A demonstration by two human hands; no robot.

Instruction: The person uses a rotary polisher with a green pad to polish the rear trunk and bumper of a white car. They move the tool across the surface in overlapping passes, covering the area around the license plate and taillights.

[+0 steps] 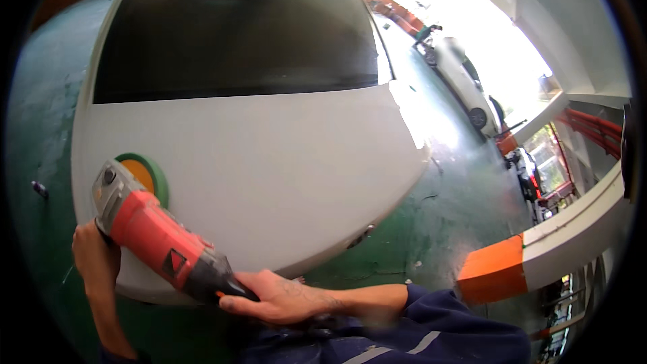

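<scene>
A red and black polishing machine lies across the left part of a white car panel. Its round pad, green at the rim and orange on the back, rests against the panel near the left edge. My right hand is closed around the black rear handle. At the grey head of the machine, my left hand is wrapped round the front grip, its fingers partly hidden. Beyond the panel is the car's dark window.
On the right stands a pillar with an orange and white base. Another white car is parked farther off, with a person beside it. A small dark bottle is on the green floor at left.
</scene>
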